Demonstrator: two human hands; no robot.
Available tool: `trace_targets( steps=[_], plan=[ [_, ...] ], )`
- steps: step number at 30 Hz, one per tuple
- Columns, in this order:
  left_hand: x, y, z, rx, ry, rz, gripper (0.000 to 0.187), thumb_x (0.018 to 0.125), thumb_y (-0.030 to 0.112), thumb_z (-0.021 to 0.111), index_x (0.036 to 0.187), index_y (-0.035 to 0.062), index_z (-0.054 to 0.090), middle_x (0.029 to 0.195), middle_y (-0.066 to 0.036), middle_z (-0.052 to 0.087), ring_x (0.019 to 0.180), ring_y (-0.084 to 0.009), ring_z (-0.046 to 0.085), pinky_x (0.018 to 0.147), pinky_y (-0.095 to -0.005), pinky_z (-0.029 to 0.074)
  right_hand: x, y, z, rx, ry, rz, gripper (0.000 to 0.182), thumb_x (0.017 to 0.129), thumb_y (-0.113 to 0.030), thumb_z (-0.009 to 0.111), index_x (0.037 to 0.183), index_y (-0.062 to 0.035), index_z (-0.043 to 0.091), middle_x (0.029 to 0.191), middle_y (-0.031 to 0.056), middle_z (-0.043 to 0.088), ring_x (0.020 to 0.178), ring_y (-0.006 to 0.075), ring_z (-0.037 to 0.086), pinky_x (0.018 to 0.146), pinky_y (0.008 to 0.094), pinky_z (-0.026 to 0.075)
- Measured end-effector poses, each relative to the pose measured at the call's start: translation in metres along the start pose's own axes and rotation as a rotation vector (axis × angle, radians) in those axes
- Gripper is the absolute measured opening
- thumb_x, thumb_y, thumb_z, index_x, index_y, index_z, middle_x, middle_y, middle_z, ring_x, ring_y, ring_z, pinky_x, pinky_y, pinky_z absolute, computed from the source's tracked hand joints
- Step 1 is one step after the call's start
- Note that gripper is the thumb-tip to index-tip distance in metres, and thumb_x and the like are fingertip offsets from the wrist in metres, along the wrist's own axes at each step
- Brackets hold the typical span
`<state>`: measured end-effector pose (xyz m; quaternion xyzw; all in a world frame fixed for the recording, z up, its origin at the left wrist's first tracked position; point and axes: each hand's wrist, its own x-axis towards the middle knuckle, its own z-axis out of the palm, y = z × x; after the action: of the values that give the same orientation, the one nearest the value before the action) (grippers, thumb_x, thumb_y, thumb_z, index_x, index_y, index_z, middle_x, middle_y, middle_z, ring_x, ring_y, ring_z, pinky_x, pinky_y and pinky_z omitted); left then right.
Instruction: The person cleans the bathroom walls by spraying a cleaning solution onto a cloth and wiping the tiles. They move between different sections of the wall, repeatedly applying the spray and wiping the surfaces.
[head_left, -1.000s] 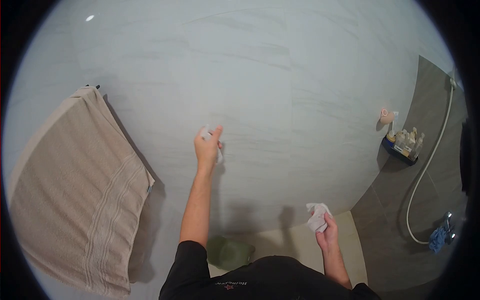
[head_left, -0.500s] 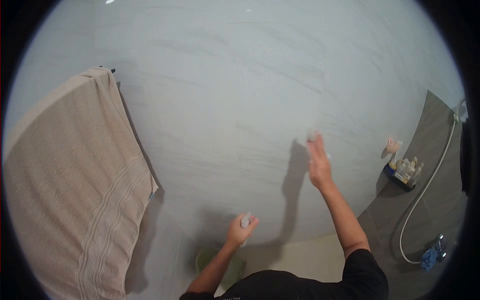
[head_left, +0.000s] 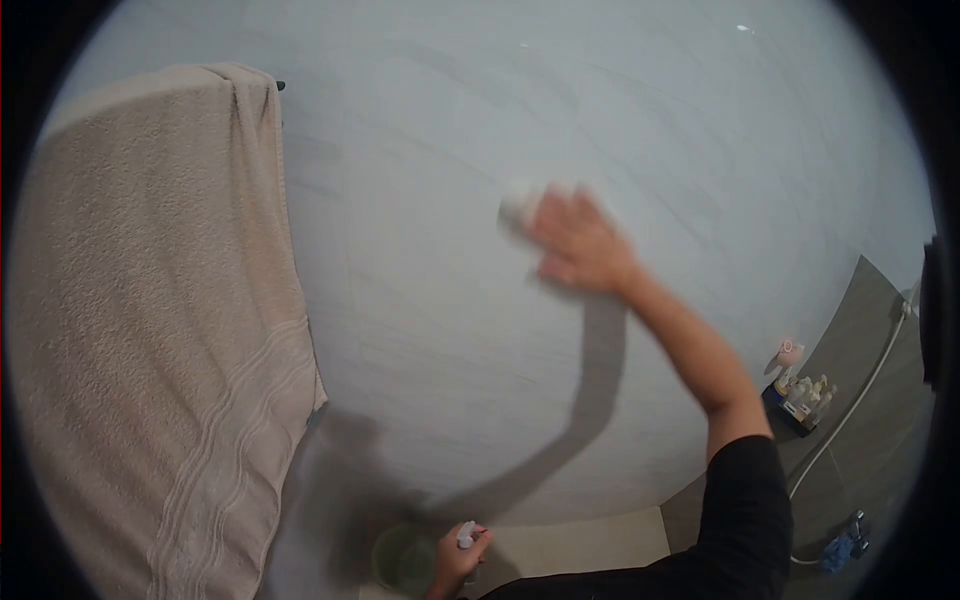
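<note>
My right hand [head_left: 585, 240] is raised against the pale marbled wall [head_left: 430, 290], blurred by motion, its fingers laid over a whitish cloth [head_left: 514, 212]. Only an edge of that cloth shows past the fingertips; the palm hides the rest. Low down near my body, my left hand [head_left: 455, 556] is wrapped round what looks like a spray bottle, whose white top [head_left: 467, 534] pokes out above the fingers. Most of the bottle is covered by the hand.
A large beige towel [head_left: 190, 300] hangs at the left. On the right are a corner shelf [head_left: 788, 412] with several bottles, a shower hose [head_left: 850, 400] and a blue cloth [head_left: 837, 553] by the tap. A greenish round container [head_left: 400, 560] stands below.
My right hand has swept up and to the left across the wall. My left hand sits lower in view, still round the bottle. The view has shifted too.
</note>
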<state>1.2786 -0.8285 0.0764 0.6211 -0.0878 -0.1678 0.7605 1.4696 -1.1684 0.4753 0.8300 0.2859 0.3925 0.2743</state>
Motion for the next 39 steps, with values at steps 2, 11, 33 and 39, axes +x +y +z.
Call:
trace_targets(
  steps=[2,11,33,39],
  plan=[
    [0.006,0.008,-0.011,0.01,0.018,0.02,0.016,0.086,0.012,0.076,0.091,0.0012,0.066,0.069,-0.002,0.062,0.052,-0.0085,0.056,0.049,-0.0254,0.044,0.055,0.071,-0.057,-0.253,0.139,0.221,0.066,0.093,-0.042,0.058,0.151,-0.0147,0.04,0.155,0.0096,0.041,0.148,0.0316,0.028,0.121,0.055,0.017],
    [0.023,0.042,0.009,-0.076,0.007,-0.018,0.011,0.087,0.007,0.073,0.092,0.0004,0.066,0.071,-0.002,0.062,0.053,-0.0081,0.056,0.049,-0.0252,0.043,0.027,0.035,-0.038,-0.246,0.085,0.145,0.071,0.091,-0.043,0.059,0.152,-0.0133,0.038,0.159,0.0067,0.036,0.148,0.0302,0.029,0.12,0.0557,0.017],
    [0.024,0.029,0.03,-0.052,-0.047,-0.073,0.013,0.087,0.009,0.073,0.094,0.0008,0.065,0.074,-0.002,0.059,0.056,-0.0101,0.056,0.052,-0.0263,0.043,0.11,0.055,-0.099,-0.216,0.115,0.433,0.067,0.103,-0.049,0.033,0.156,-0.0087,0.024,0.164,0.0117,0.021,0.153,0.0293,0.012,0.125,0.0494,0.005],
    [0.018,0.023,0.021,-0.048,-0.063,-0.035,0.014,0.087,0.009,0.073,0.096,0.0012,0.065,0.074,-0.002,0.061,0.056,-0.0093,0.056,0.051,-0.0259,0.043,-0.05,-0.159,0.095,0.178,-0.037,-0.127,0.069,0.1,-0.039,0.047,0.158,-0.0093,0.024,0.163,0.0039,0.027,0.151,0.0212,0.022,0.124,0.0486,0.014]
  ],
)
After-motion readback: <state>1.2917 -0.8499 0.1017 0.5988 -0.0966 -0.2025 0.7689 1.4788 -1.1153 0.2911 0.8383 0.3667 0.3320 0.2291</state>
